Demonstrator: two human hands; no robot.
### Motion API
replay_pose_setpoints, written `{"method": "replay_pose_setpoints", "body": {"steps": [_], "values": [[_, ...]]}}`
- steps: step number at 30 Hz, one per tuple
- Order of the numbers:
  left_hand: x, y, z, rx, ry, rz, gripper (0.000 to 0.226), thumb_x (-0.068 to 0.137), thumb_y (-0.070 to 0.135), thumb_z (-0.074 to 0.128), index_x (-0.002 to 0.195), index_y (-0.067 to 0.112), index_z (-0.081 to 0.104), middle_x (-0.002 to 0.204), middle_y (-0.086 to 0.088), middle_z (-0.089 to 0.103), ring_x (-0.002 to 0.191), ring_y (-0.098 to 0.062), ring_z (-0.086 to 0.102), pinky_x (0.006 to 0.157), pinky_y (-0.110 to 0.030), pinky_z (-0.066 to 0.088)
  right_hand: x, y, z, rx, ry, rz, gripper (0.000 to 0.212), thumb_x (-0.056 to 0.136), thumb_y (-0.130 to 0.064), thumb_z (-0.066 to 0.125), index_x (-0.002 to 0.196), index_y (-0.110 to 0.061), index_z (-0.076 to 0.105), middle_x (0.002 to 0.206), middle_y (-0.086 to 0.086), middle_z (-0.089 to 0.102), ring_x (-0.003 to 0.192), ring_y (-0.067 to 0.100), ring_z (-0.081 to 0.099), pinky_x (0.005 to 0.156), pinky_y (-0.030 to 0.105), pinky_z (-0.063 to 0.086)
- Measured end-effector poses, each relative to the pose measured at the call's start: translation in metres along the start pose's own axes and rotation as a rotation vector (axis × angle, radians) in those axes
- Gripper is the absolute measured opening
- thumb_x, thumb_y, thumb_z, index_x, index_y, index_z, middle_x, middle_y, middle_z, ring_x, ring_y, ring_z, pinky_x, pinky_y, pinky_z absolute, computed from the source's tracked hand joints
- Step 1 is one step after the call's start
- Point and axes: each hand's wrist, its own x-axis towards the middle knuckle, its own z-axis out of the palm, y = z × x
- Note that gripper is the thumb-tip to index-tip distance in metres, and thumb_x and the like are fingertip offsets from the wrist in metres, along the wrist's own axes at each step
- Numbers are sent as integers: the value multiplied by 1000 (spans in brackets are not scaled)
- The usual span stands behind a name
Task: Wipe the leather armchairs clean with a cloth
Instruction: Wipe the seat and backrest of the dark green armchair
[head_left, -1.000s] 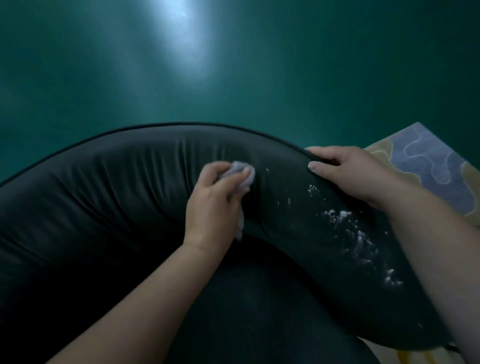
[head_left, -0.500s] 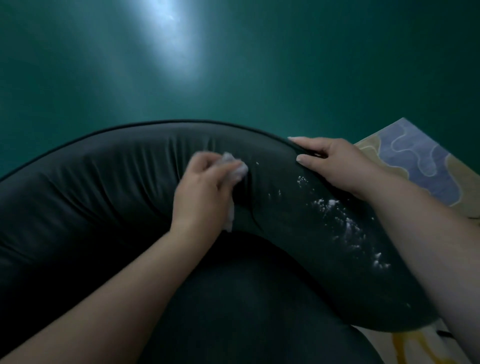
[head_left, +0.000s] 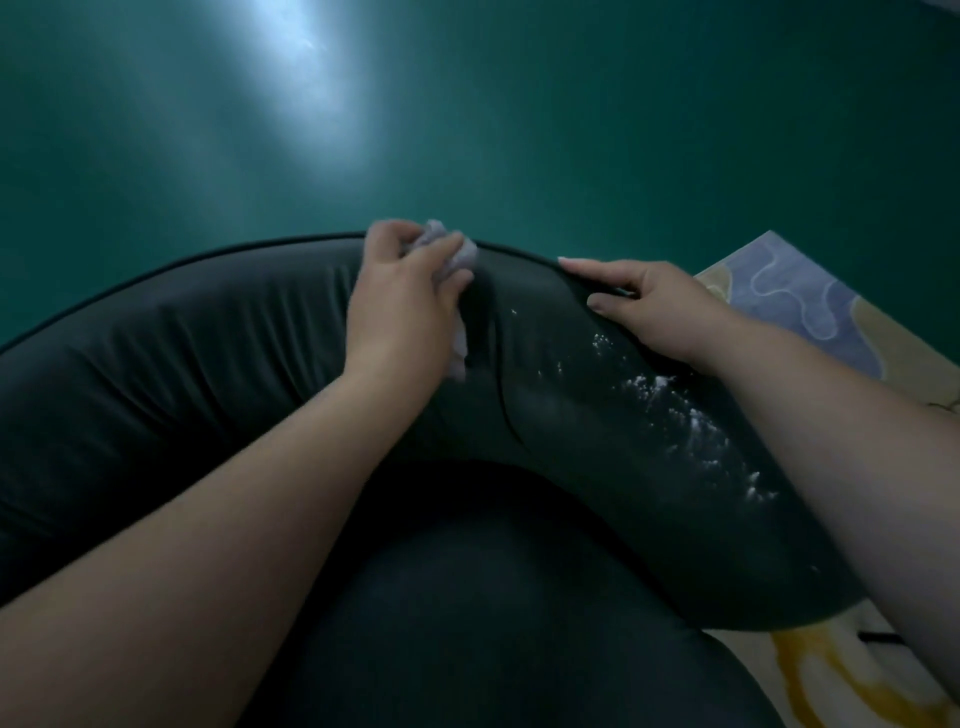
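Observation:
A dark leather armchair (head_left: 171, 364) fills the lower view, its curved padded backrest arching over the seat (head_left: 493, 613). My left hand (head_left: 400, 312) grips a crumpled pale cloth (head_left: 457, 254) and presses it on the top edge of the backrest. My right hand (head_left: 660, 306) holds the rim of the backrest to the right, fingers over the edge and thumb on the front. A trail of white powder (head_left: 691, 415) lies on the leather below the right hand.
A dark green floor (head_left: 519, 130) with a bright light patch lies beyond the chair. A patterned rug in blue, beige and yellow (head_left: 800, 301) shows at the right, behind and beside the armchair.
My left hand has slid the cloth up the backrest from its front face to the top edge. The right hand keeps its hold on the rim.

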Motion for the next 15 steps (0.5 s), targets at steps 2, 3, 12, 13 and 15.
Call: {"method": "replay_pose_setpoints", "body": {"steps": [2,3,12,13,15], "values": [[-12,2,12,53,-69,5,30,94,22,53,124,22,60,131,-8,47,110,-23,49,85,-19,34,1,1,1,13,13,-3,45,94,-16,56,120,-52,55,122,-26,54,118,-4,47,95,8,30],[-26,4,17,61,-83,-2,31,94,22,52,124,23,59,129,-8,48,107,-23,50,81,-22,36,1,2,1,22,14,-8,44,94,-15,56,122,-49,56,123,-25,54,119,-3,47,99,11,30],[-28,13,20,-47,150,-82,26,91,21,60,116,18,68,114,-1,50,102,-7,48,92,-5,30,6,4,-5,80,-36,-17,41,92,-19,59,122,-48,57,119,-23,58,109,-4,53,90,8,38],[-23,21,26,-52,137,-110,26,91,21,59,116,19,68,116,-3,51,105,-12,51,92,-11,33,6,5,-5,89,-41,-18,41,92,-19,59,121,-48,58,119,-22,59,107,-4,55,88,8,39],[-38,34,41,-46,112,-138,22,92,22,59,112,20,70,114,-5,54,101,-17,56,88,-20,42,7,8,-5,121,-39,-25,40,92,-18,60,122,-45,58,118,-20,61,105,-4,56,92,11,41]]}}
